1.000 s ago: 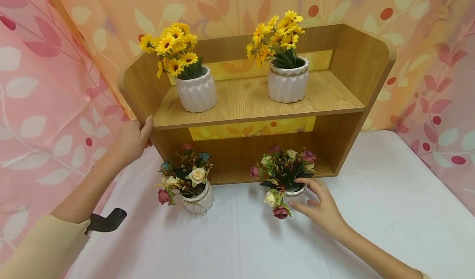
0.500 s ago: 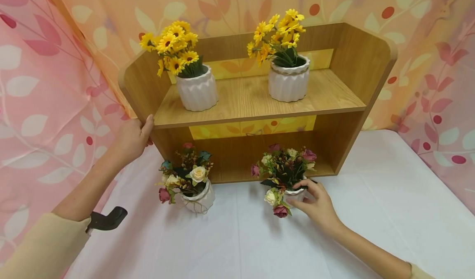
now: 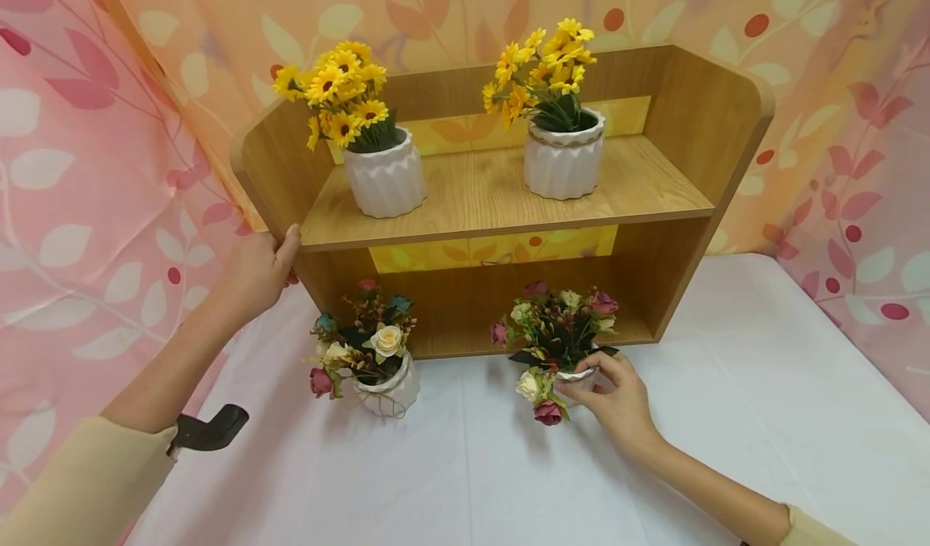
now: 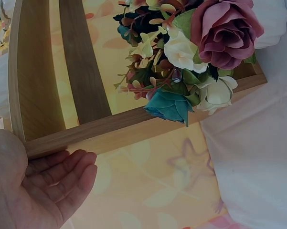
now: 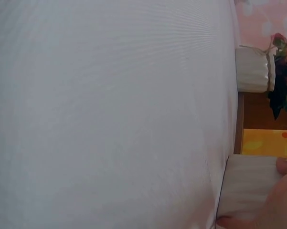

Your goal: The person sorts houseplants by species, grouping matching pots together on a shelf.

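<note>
A two-tier wooden shelf point(image 3: 472, 195) stands on a white-covered table. My left hand point(image 3: 254, 275) grips its left side panel, thumb at the front edge; in the left wrist view the fingers point(image 4: 62, 181) lie along the panel's outer face. My right hand point(image 3: 621, 405) holds a white flower pot point(image 5: 248, 183) in front of the shelf at the right, thumb and fingers at its rim. Mauve and cream roses point(image 3: 563, 328) fill that pot. A second white pot point(image 3: 392, 392), tied with twine and holding mixed roses, stands at the shelf's left front.
Two white pots with yellow flowers stand on the upper tier, one on the left point(image 3: 385, 178) and one on the right point(image 3: 565, 162). Patterned curtains point(image 3: 94, 166) surround the table. A black strap piece point(image 3: 211, 429) sticks out from my left sleeve.
My right hand has closed from a looser spread onto the rim of the right rose pot. The left hand and the shelf have stayed put.
</note>
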The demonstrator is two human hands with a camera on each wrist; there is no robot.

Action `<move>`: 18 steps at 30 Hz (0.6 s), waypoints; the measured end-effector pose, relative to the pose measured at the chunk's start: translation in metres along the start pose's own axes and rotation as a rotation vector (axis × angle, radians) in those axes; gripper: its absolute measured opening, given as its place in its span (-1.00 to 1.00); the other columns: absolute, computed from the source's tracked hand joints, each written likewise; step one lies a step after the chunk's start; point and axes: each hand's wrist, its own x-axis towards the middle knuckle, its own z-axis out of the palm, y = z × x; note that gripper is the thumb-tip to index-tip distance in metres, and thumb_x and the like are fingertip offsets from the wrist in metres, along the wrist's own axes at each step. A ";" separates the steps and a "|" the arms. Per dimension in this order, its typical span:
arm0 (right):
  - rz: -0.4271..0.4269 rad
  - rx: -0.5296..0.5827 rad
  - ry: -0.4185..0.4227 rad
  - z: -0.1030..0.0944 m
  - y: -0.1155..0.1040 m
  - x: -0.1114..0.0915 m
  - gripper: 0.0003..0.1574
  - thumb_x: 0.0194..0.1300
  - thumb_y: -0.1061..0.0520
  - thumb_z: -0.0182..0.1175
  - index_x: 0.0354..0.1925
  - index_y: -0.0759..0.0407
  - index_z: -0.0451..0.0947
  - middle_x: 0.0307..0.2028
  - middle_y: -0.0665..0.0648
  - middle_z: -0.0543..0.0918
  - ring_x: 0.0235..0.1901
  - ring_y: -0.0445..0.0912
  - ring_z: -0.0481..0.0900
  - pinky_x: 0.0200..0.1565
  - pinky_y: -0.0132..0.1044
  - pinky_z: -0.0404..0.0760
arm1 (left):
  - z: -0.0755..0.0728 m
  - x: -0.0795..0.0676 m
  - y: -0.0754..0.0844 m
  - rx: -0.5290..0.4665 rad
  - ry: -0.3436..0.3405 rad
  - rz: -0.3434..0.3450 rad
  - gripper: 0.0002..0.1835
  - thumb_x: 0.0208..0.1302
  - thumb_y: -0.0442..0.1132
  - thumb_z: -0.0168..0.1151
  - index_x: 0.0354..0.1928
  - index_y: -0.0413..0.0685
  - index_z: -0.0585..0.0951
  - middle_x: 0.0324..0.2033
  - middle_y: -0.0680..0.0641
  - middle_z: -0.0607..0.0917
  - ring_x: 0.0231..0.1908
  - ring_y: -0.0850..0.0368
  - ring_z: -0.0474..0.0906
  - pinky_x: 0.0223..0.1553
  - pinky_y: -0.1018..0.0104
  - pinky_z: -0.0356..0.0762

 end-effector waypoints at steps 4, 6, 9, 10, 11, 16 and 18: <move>-0.011 0.007 0.016 -0.002 -0.002 -0.001 -0.69 0.01 0.18 0.56 -0.32 0.18 0.62 -0.29 0.15 0.43 -0.19 -0.11 0.38 -0.26 -0.47 0.58 | 0.000 -0.001 0.001 0.000 -0.006 0.001 -0.27 0.60 0.10 -0.37 -0.15 -0.49 0.58 -0.41 -0.35 0.69 -0.41 -0.11 0.59 -0.47 0.25 0.52; -0.012 0.015 0.016 -0.003 -0.003 -0.001 -0.70 0.02 0.18 0.56 -0.32 0.18 0.62 -0.29 0.14 0.44 -0.15 -0.16 0.42 -0.22 -0.46 0.59 | -0.001 -0.001 0.002 0.001 -0.003 0.003 -0.27 0.60 0.10 -0.37 -0.15 -0.49 0.57 -0.41 -0.35 0.69 -0.40 -0.12 0.60 -0.46 0.25 0.53; -0.008 0.005 0.010 -0.005 -0.005 0.000 -0.71 0.04 0.17 0.55 -0.32 0.16 0.62 -0.26 0.12 0.48 -0.04 -0.26 0.45 -0.12 -0.43 0.61 | -0.001 -0.001 0.001 0.001 -0.003 0.003 -0.26 0.60 0.11 -0.37 -0.16 -0.48 0.57 -0.42 -0.35 0.68 -0.42 -0.12 0.58 -0.47 0.24 0.53; -0.010 -0.004 0.009 -0.006 -0.006 0.000 -0.71 0.04 0.17 0.55 -0.32 0.15 0.62 -0.27 0.11 0.49 -0.04 -0.27 0.45 -0.12 -0.42 0.61 | -0.001 -0.001 0.001 0.000 -0.003 0.003 -0.26 0.60 0.11 -0.37 -0.16 -0.48 0.57 -0.42 -0.35 0.68 -0.43 -0.11 0.58 -0.48 0.24 0.52; -0.015 -0.015 0.008 -0.006 -0.007 0.000 -0.72 0.04 0.16 0.55 -0.33 0.14 0.62 -0.27 0.10 0.49 -0.05 -0.26 0.45 -0.12 -0.41 0.61 | -0.001 -0.001 0.001 0.000 -0.001 0.004 -0.26 0.60 0.11 -0.38 -0.18 -0.48 0.57 -0.43 -0.34 0.68 -0.44 -0.10 0.57 -0.48 0.23 0.52; -0.075 -0.048 0.011 -0.007 -0.015 0.004 -0.73 0.03 0.16 0.56 -0.35 0.11 0.63 -0.30 0.08 0.53 -0.17 -0.13 0.43 -0.23 -0.43 0.61 | 0.000 -0.001 -0.001 0.000 0.007 0.012 -0.26 0.60 0.10 -0.37 -0.24 -0.46 0.58 -0.47 -0.30 0.68 -0.46 -0.09 0.57 -0.49 0.23 0.51; -0.091 -0.053 0.009 -0.007 -0.018 0.005 -0.73 0.03 0.16 0.56 -0.35 0.10 0.63 -0.31 0.07 0.54 -0.18 -0.10 0.44 -0.24 -0.44 0.60 | 0.000 0.000 -0.001 0.000 0.008 0.011 -0.26 0.60 0.10 -0.37 -0.23 -0.47 0.59 -0.47 -0.30 0.68 -0.46 -0.10 0.57 -0.49 0.23 0.52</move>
